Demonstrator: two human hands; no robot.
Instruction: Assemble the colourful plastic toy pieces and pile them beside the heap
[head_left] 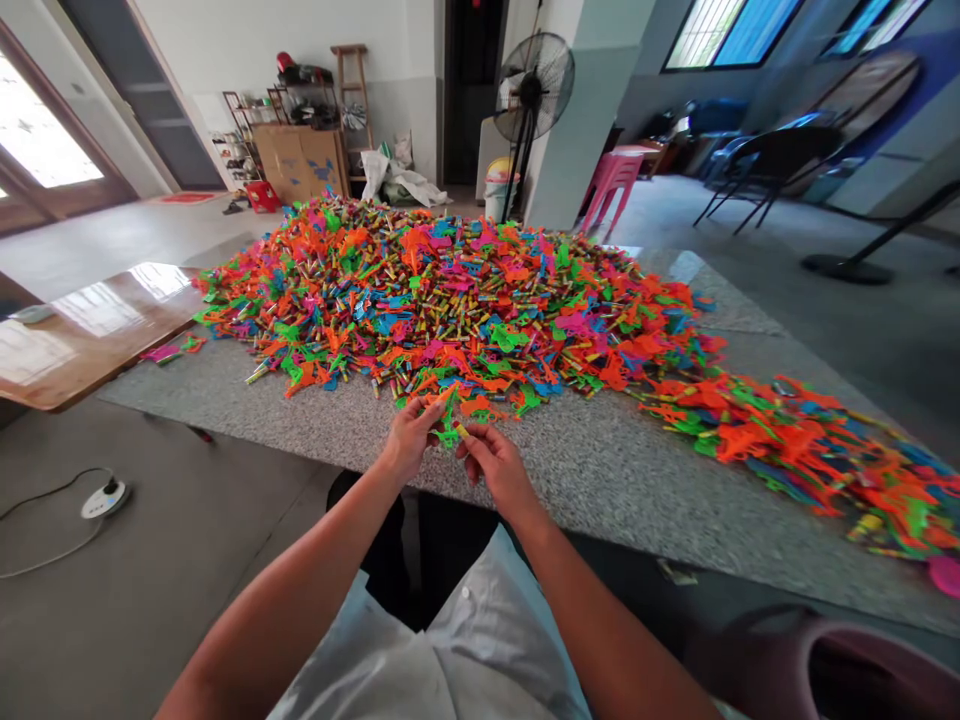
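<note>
My left hand (411,437) is closed on a bright green plastic toy piece (448,432), gun-like in outline, just above the table's front edge. The thumb and fingers of my right hand (496,465) pinch a small yellow tube (461,430) against or right beside the green piece; I cannot tell whether the two are joined. Beyond my hands, a large pile of toy pieces and small tubes (450,300) in orange, green, blue, pink and yellow covers the speckled grey table (592,470).
A second heap of orange and green toy pieces (795,435) runs along the table's right side. A glossy wooden table (97,320) adjoins at left. Behind stand a fan (531,90) and pink stools (619,180). A power socket (105,498) lies on the floor.
</note>
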